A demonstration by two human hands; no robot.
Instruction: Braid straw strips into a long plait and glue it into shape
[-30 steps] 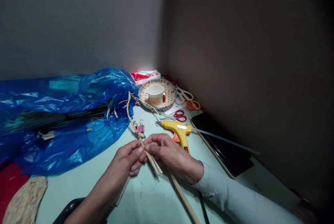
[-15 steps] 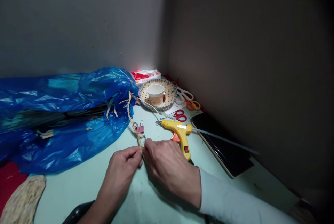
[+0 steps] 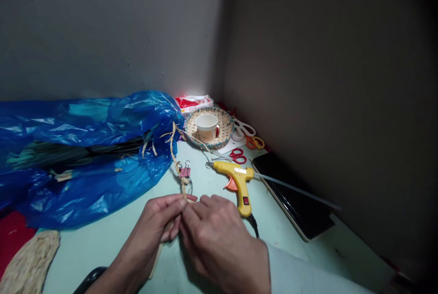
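Observation:
A thin braided straw cord [image 3: 173,150] runs from the blue bag's edge down to my fingers. My left hand [image 3: 160,216] pinches the cord's near end between thumb and forefinger. Close against it, my right hand [image 3: 215,230] is closed, its fingertips meeting the left ones on the strands; its back hides most of what it grips. A loose pale strand [image 3: 156,259] hangs below my left hand. Just beyond my fingers, a pink binder clip [image 3: 185,172] sits at the cord, with a small tan bead-like piece [image 3: 185,181] beside it.
Right of the cord lies a yellow glue gun [image 3: 240,175] with a long glue stick. Behind it are red-handled scissors [image 3: 237,156] and a woven basket [image 3: 227,136] holding a paper cup [image 3: 206,127]. A black tablet-like device [image 3: 294,193] lies right; a blue plastic bag [image 3: 137,193] fills the left.
My right hand has moved slightly down and left, closer to my left hand. A pale strand now shows below my left hand. The view has shifted slightly.

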